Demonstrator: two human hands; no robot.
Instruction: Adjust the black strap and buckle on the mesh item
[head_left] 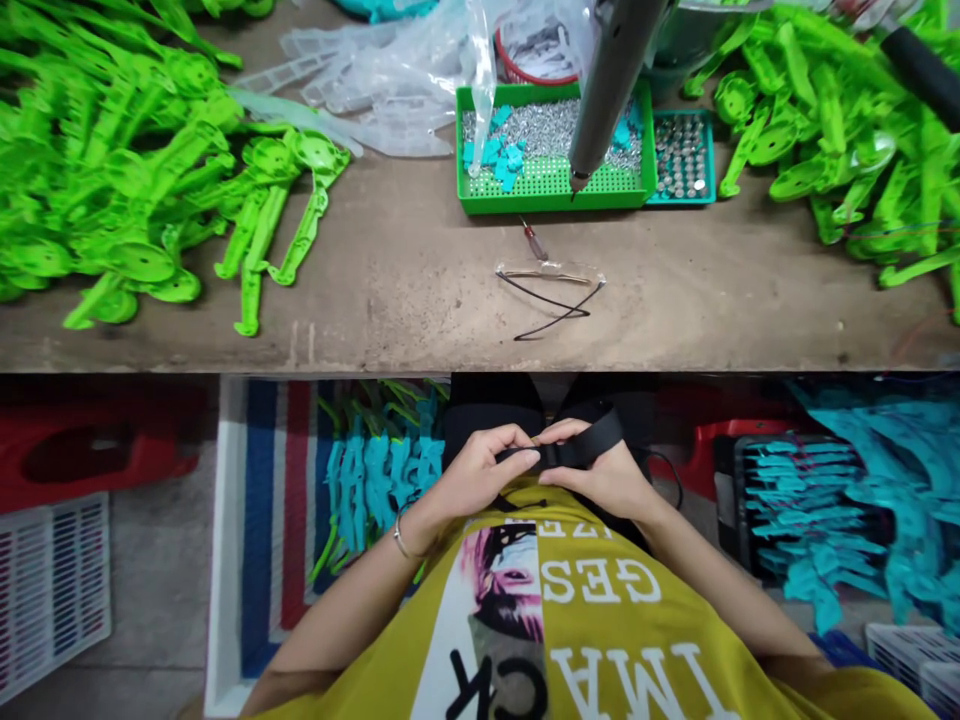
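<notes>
My left hand (493, 465) and my right hand (592, 465) meet at my waist, just below the table edge. Between them is a black strap with a buckle (553, 455), and the fingers of both hands are closed on it. A loop of the strap stands up beside my right hand. A bracelet circles my left wrist. On the table in front lie eyeglasses (551, 275) with dark temples and a small screwdriver (534, 240).
Bright green plastic parts (150, 190) are piled at left, with another green pile (847, 130) at right. A green tray (555, 205) holds screws; a hanging electric screwdriver (611, 90) reaches over it. Blue parts (382, 460) fill a lined bin, and more blue parts (817, 500) sit below right.
</notes>
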